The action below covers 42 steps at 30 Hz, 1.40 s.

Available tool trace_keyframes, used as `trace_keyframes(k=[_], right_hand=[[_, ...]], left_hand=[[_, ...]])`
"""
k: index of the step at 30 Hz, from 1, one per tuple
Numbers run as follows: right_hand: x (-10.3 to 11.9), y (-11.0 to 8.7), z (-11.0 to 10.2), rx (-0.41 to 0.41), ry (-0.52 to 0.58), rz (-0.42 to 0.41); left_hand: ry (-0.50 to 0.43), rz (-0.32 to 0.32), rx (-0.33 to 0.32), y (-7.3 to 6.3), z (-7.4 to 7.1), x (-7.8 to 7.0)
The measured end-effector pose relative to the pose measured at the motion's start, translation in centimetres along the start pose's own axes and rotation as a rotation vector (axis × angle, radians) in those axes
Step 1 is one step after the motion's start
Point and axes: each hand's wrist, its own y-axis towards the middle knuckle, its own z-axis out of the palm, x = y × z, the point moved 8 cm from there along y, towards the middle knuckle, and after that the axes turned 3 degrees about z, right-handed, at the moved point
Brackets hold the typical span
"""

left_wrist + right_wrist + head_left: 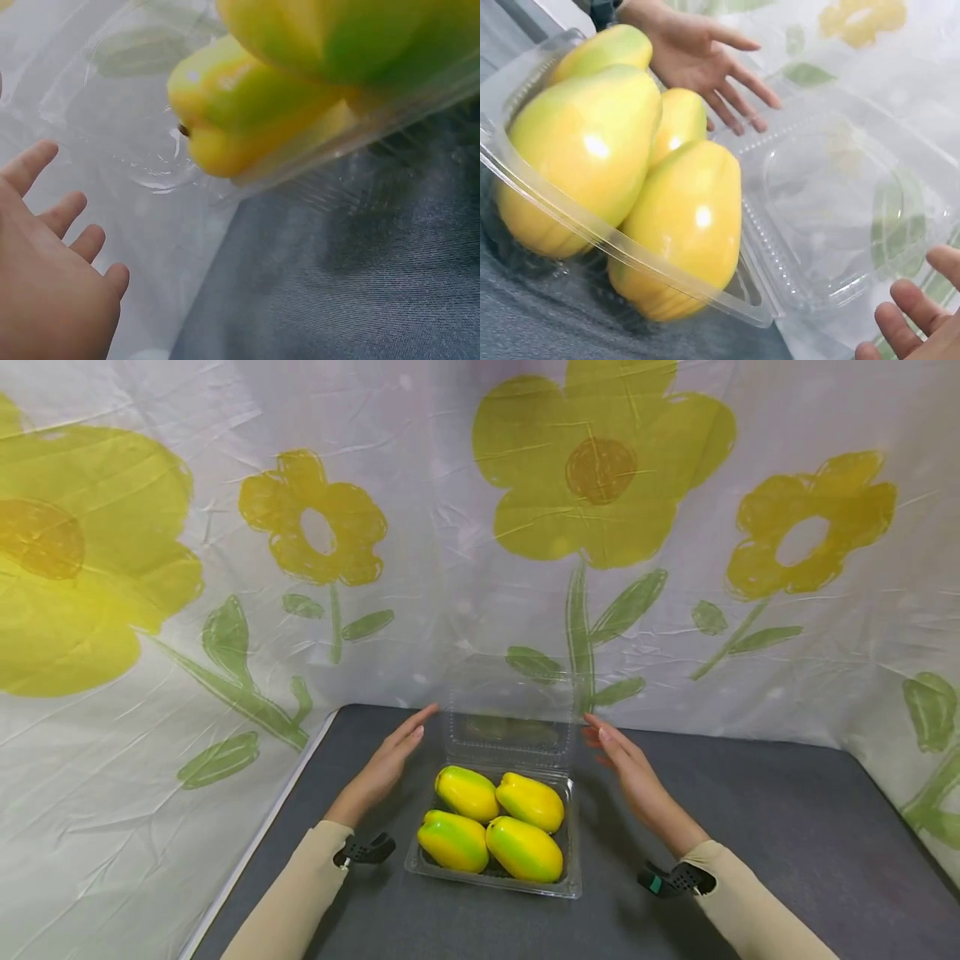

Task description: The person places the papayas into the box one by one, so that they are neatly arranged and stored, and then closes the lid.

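Observation:
A clear plastic clamshell box [491, 883] sits on the dark table with its transparent lid [510, 752] raised at the back. Several glossy yellow-green fruits [525, 850], like papayas or mangoes, lie in its base in two rows. My left hand [382, 768] is held beside the lid's left edge, fingers extended. On the opposite side, my right hand [633, 768] has its fingers loosely straight near the lid's right edge. Neither hand holds anything; whether a fingertip touches the lid, I cannot tell. In the right wrist view, the left hand [694, 60] appears behind the fruits [682, 217].
The dark table [750, 827] extends to both sides of the box. Behind and to the left hangs a white cloth [420, 527] printed with yellow flowers and green leaves. Black bands [367, 850] circle both wrists, over beige sleeves [300, 893].

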Motion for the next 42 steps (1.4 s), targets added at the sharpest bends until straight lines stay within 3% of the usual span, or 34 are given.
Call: trace_keyframes(k=[7, 17, 31, 42], right_hand=[[0.5, -1.9, 0.2, 0.033, -0.036, -0.039], [0.2, -4.5, 0.7, 0.025, -0.137, -0.067], [-1.8, -5.4, 1.0, 0.005, -0.147, -0.003], [-3.4, -5.5, 1.1, -0.021, -0.157, 0.025]], left_hand=[[-0.019, 0.061, 0.059, -2.3, 0.1, -1.2], [0.071, 0.060, 0.052, -5.4, 0.0, -1.0], [0.128, 0.052, 0.019, -6.8, 0.2, 0.3], [0.153, -0.007, 0.034, -7.4, 0.8, 1.9]])
